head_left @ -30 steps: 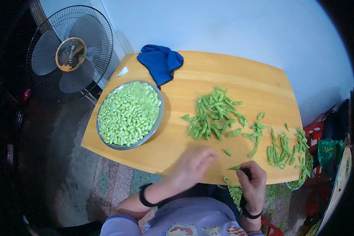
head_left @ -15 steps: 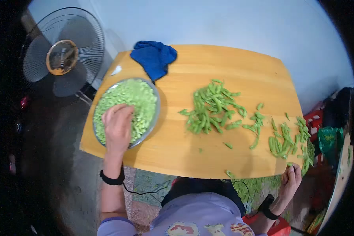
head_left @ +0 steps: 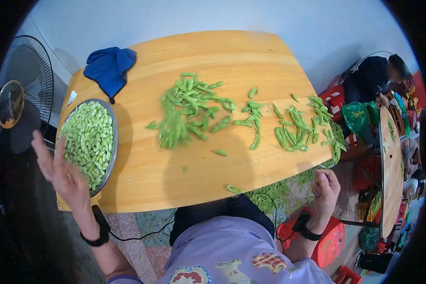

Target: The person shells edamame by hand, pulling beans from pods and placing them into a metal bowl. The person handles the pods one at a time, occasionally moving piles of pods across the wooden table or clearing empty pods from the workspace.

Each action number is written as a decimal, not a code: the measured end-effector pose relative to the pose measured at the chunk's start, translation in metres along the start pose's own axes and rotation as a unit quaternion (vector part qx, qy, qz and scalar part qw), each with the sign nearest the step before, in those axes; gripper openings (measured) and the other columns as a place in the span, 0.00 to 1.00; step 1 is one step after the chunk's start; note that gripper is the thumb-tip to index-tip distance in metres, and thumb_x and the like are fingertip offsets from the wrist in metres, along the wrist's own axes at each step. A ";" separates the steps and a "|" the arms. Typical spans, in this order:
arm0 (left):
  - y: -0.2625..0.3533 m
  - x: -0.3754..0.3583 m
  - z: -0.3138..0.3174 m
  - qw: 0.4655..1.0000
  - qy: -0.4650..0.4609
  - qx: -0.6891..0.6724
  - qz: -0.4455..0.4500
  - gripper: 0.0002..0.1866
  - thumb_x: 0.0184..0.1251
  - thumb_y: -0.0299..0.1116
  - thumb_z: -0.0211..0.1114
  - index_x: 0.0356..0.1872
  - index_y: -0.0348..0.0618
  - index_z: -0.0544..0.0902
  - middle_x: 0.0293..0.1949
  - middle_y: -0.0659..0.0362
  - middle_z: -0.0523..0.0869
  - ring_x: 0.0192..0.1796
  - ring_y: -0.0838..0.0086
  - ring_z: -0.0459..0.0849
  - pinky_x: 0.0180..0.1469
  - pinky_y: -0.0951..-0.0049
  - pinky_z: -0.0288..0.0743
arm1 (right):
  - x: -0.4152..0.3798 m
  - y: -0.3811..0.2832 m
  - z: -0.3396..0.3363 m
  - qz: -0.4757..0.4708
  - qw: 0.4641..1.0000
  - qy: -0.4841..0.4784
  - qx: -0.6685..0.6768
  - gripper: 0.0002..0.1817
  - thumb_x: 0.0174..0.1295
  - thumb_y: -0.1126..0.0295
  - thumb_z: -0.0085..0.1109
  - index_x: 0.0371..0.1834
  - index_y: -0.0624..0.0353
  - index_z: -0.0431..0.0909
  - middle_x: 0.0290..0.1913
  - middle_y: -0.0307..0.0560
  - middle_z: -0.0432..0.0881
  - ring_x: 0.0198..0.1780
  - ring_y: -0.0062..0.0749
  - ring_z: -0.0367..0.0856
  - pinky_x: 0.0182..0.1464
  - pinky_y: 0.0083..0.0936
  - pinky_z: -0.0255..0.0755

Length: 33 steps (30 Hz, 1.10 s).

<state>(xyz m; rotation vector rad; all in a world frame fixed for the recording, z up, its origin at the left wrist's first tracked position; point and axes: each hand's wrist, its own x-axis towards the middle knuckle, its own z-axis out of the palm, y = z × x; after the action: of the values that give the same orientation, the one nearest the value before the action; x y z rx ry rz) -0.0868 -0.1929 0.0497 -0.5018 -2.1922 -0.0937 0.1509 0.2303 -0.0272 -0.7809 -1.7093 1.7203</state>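
Note:
My left hand (head_left: 61, 170) is open with spread fingers, held over the near rim of a metal bowl (head_left: 113, 146) heaped with shelled green beans (head_left: 86, 139). My right hand (head_left: 325, 185) hangs just off the wooden table's (head_left: 175, 175) near right edge, its fingers curled, and I see nothing in it. A big pile of green pods (head_left: 184, 106) lies mid-table. A second spread of pods (head_left: 296, 125) runs toward the right edge. One loose pod (head_left: 233, 189) sits at the front edge.
A blue cloth (head_left: 110, 66) lies at the table's far left corner. A standing fan (head_left: 14, 102) is at the left. Empty pods (head_left: 279, 191) litter the floor under the right edge, near red stools (head_left: 329, 241). Another person (head_left: 378, 71) sits at the far right beside a round table (head_left: 388, 161).
My left hand went from the front edge to the bowl of beans, then lifted off it toward me. My right hand moved off the table's right edge. The view swung right.

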 end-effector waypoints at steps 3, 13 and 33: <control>0.036 0.000 -0.021 0.998 -0.004 -0.041 0.048 0.17 0.53 0.21 0.53 0.47 0.39 0.77 0.54 0.49 0.73 0.56 0.57 0.71 0.58 0.62 0.62 | -0.010 -0.007 0.031 0.020 0.998 -0.060 -0.026 0.06 0.57 0.73 0.55 0.36 0.61 0.76 0.21 0.30 0.69 0.20 0.11 0.60 0.22 0.10 0.53; 0.186 -0.013 0.092 0.843 -0.288 -0.409 0.200 0.05 0.49 0.22 0.58 0.29 0.37 0.74 0.31 0.51 0.74 0.37 0.58 0.74 0.39 0.65 0.70 | -0.023 -0.013 0.081 -0.051 0.949 -0.283 -0.132 0.08 0.54 0.75 0.59 0.35 0.65 0.73 0.29 0.43 0.76 0.31 0.24 0.74 0.36 0.19 0.68; 0.221 0.016 0.067 0.710 -0.366 -0.570 0.192 0.06 0.52 0.22 0.59 0.33 0.37 0.76 0.33 0.54 0.79 0.39 0.63 0.80 0.41 0.68 0.74 | 0.007 -0.012 0.088 -0.075 0.955 -0.245 -0.150 0.07 0.54 0.75 0.60 0.35 0.64 0.75 0.28 0.46 0.76 0.30 0.31 0.74 0.33 0.24 0.69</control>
<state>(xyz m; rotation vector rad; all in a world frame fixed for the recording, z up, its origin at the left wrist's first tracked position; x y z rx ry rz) -0.0596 0.0307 -0.0039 -1.9486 -2.4651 -1.2690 0.0799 0.1781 -0.0145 -0.3423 -2.3368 1.6603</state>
